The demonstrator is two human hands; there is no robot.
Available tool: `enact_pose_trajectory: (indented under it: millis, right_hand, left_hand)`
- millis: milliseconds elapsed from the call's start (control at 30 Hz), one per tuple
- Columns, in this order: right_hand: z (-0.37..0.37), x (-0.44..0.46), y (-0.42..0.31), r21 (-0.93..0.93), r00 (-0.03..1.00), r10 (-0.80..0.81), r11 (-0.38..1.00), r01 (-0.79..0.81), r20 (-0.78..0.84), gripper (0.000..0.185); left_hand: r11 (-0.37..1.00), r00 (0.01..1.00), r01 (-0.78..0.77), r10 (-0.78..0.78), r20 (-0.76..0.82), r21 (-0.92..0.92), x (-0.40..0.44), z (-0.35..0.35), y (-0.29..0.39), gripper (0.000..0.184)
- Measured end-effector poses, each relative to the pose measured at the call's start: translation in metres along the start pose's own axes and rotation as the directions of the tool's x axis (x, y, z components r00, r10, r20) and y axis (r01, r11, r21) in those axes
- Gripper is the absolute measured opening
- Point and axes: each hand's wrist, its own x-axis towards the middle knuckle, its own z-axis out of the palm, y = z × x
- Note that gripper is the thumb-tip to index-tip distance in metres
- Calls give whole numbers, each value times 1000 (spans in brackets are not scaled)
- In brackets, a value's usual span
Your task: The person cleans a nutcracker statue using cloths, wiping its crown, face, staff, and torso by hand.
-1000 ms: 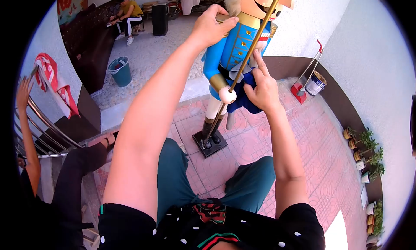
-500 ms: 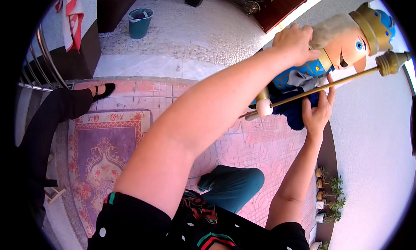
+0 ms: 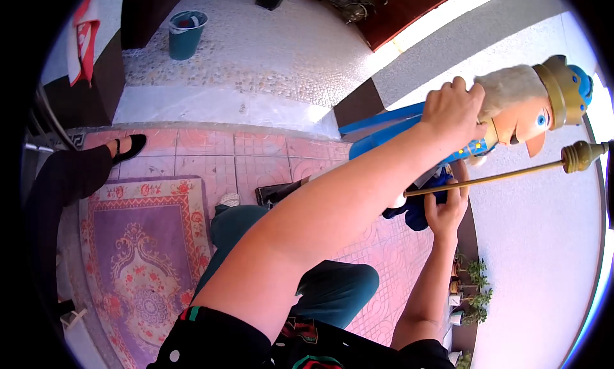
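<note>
Clamped on the doll (image 3: 519,118) at two o'clock, the left hand (image 3: 453,110) should brace firmly; the right hand's (image 3: 449,208) hold on the cloth (image 3: 417,213) is unclear.

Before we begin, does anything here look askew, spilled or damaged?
I see nothing spilled or damaged. The nutcracker figure slants across the view, head to the right, which looks askew, though the wide-angle camera may exaggerate its lean. The bucket stands upright and the patterned rug lies flat.
</note>
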Motion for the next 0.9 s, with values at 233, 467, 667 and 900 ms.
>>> enact_pose_trajectory:
  millis: [233,467,667,900]
  right_hand:
    - [-39,36,-2,-30,980,49,998,-56,-193,37]
    - [-32,43,6,7,983,43,999,-43,-176,29]
    - [-32,39,11,-14,978,7,1000,-10,-209,39]
    - [-10,25,23,232,997,1,973,16,-74,26]
  left_hand:
    - [997,1000,-18,16,23,81,-1,-10,-10,45]
    - [997,999,-23,20,40,79,-1,-5,-7,45]
    - [993,997,-27,18,73,118,2,-9,-12,45]
    - [990,998,-41,34,58,137,6,-14,-22,48]
